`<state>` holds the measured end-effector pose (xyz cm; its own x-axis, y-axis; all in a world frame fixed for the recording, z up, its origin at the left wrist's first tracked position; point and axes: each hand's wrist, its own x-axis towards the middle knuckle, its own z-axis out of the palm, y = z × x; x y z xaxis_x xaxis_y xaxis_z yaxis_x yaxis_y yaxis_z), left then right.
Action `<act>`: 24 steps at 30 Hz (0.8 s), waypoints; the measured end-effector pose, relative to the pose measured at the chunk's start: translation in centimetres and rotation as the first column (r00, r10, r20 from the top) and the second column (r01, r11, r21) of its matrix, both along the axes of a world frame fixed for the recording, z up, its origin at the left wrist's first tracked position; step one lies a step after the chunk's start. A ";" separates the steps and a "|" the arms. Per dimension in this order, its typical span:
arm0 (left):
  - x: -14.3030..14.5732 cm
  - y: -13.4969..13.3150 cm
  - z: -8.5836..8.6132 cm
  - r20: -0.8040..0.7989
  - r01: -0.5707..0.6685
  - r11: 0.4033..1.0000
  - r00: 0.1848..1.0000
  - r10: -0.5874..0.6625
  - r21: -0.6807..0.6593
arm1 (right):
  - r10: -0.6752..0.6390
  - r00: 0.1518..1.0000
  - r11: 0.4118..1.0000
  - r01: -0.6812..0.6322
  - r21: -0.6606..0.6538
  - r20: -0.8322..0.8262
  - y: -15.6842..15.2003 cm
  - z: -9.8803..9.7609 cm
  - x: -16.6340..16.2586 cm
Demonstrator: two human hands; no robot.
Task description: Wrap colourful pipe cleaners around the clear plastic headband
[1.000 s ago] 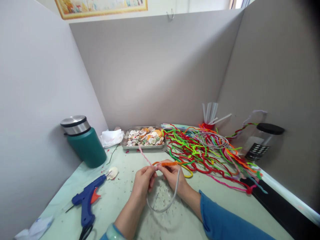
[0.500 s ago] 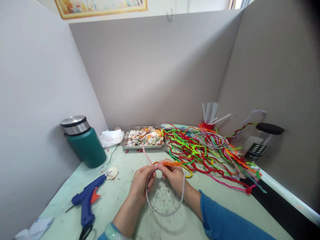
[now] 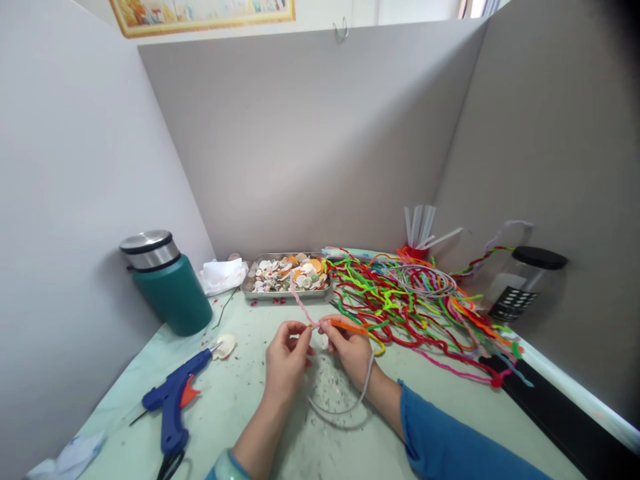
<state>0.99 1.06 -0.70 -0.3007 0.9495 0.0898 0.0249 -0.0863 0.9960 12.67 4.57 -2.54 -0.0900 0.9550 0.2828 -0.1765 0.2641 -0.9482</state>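
Note:
My left hand [image 3: 286, 360] and my right hand [image 3: 351, 352] meet over the middle of the table, fingertips nearly touching. Between them runs a pink pipe cleaner [image 3: 301, 306], pinched by the left thumb and forefinger, its free end standing up towards the shell tray. The right fingers are closed on the same pink piece, along with an orange pipe cleaner [image 3: 350, 326] that points right. A thin grey cord or wire [image 3: 362, 396] curves below the hands as part of a ring; its left side is blurred and its upper part hidden by the fingers.
Left lie a blue glue gun [image 3: 175, 400], a white shell [image 3: 226, 345] at its nozzle, and a green flask [image 3: 173, 293]. Behind are a metal tray [image 3: 287, 295] of shells and a heap of coloured pipe cleaners [image 3: 390, 300]. A clear jar [image 3: 525, 283] stands right; grey panels surround the table.
My left hand has shifted slightly, its fingers re-gripping the pink pipe cleaner. The pink end has swung up and right. The grey ring has moved and its left side is now blurred.

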 end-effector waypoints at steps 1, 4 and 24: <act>0.0 -0.1 0.0 -0.066 -0.012 0.999 0.998 0.015 0.043 | 0.004 1.000 1.000 -0.004 -0.005 -0.003 0.0 0.0 0.0; -0.1 -0.3 0.0 -0.292 -0.002 0.984 0.955 0.055 0.177 | 0.013 1.000 1.000 -0.013 -0.002 0.006 0.0 0.1 0.1; -0.7 0.2 -0.6 -0.158 -0.048 0.996 0.986 0.059 0.074 | 0.111 0.993 0.994 -0.110 -0.027 0.026 -0.3 -0.1 -0.2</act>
<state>0.29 1.26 -1.33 -0.3275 0.9222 0.2059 0.1895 -0.1494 0.9705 12.43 4.32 -2.60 -0.2030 0.9455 0.2545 -0.1772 0.2201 -0.9592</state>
